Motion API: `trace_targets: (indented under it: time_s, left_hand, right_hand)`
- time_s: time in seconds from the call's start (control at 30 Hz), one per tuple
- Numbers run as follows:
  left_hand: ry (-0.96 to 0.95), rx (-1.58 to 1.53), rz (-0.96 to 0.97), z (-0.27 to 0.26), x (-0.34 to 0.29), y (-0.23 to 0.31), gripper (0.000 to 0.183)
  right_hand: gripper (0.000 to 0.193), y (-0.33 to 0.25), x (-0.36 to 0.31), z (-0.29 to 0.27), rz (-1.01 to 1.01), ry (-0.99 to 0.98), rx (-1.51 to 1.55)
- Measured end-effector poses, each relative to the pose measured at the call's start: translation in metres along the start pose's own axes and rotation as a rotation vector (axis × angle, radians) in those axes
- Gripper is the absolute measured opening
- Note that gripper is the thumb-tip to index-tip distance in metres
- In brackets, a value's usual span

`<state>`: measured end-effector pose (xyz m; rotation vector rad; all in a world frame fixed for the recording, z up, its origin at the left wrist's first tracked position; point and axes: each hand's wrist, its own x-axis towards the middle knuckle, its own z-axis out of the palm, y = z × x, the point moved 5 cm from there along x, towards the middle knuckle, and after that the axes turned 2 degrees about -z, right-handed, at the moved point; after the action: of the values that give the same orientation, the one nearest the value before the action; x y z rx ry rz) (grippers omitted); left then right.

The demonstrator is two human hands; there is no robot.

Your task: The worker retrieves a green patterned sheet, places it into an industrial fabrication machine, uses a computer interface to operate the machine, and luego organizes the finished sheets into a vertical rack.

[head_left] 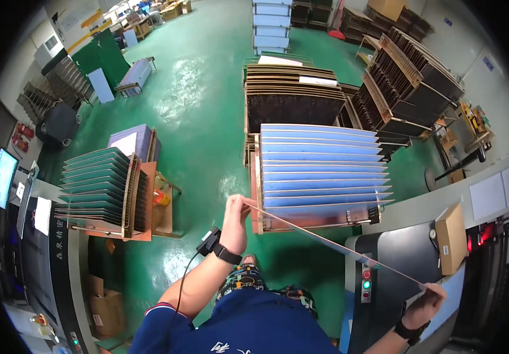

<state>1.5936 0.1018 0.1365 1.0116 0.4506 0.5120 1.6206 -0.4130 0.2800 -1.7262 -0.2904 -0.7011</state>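
Observation:
A thin, flat panel (331,245) stretches between my hands, seen almost edge-on, with a pale edge and a bluish face. My left hand (238,219), wearing a dark wristband, pinches its left end beside the front corner of a rack. On the right, my right hand (428,304) grips the other end over the machine at my side. Just beyond the panel stands the rack of blue panels (322,168), several upright in spaced rows. A small black device (209,241) with a cable sits at my left wrist.
To the left, a rack of green panels (98,183) rests on a wooden cart. The right-hand machine (396,253) has lit buttons and a cardboard box (450,239). Another machine (60,265) stands left, near a screen (3,178). Dark racks (292,109) fill the space behind.

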Motion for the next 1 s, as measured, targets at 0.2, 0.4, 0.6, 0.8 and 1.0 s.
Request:
trace_targets:
  time_s: [0.2, 0.4, 0.6, 0.8, 1.0]
  left_hand:
    - [0.149, -0.006, -0.113, -0.017, 0.021, -0.011, 0.021]
    - [0.312, -0.056, -0.061, -0.008, 0.010, -0.023, 0.027]
    - [0.417, 0.297, 0.077, 0.018, 0.002, -0.017, 0.039]
    - [0.425, -0.039, 0.076, 0.049, -0.012, -0.021, 0.041]
    - [0.356, 0.002, 0.103, 0.059, -0.014, -0.021, 0.031]
  right_hand:
    - [0.020, 0.067, 0.046, 0.060, 0.183, -0.067, 0.077]
    - [0.036, 0.142, 0.119, 0.103, 0.213, -0.252, 0.222]
    - [0.057, 0.185, 0.161, 0.126, 0.316, -0.556, 0.416]
    - [0.073, 0.194, 0.173, 0.124, 0.316, -0.690, 0.428]
    - [0.069, 0.223, 0.168, 0.128, 0.370, -0.601, 0.519]
